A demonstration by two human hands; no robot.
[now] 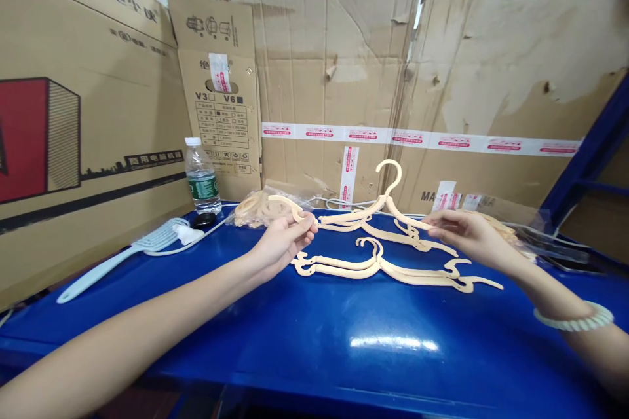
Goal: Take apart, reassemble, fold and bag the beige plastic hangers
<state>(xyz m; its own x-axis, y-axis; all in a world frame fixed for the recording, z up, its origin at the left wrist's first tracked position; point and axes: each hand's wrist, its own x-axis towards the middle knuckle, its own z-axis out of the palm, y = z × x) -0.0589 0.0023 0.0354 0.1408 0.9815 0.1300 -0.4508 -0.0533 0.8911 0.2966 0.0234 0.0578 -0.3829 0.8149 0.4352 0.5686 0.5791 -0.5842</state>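
Note:
A cream plastic folding hanger [388,199] is raised above the table with its hook upward. Pinched between the thumb and fingers of my left hand [282,243] is the hanger's left end, where a curved piece [285,201] sticks up past the fingertips. My right hand [464,236] grips the tip of the opposite arm. Just below and in front, more cream hangers [378,264] lie on the blue table [314,334], their hooks close together. Behind the raised hanger, another hanger [388,234] is partly covered by it.
Plastic bags with cream hanger parts [250,209] lie behind each hand. On the left are a water bottle [203,180], a dark round cap [204,220] and a pale blue fly swatter [128,252]. Cardboard sheets [334,65] wall the back, and a large carton [88,111] stands left.

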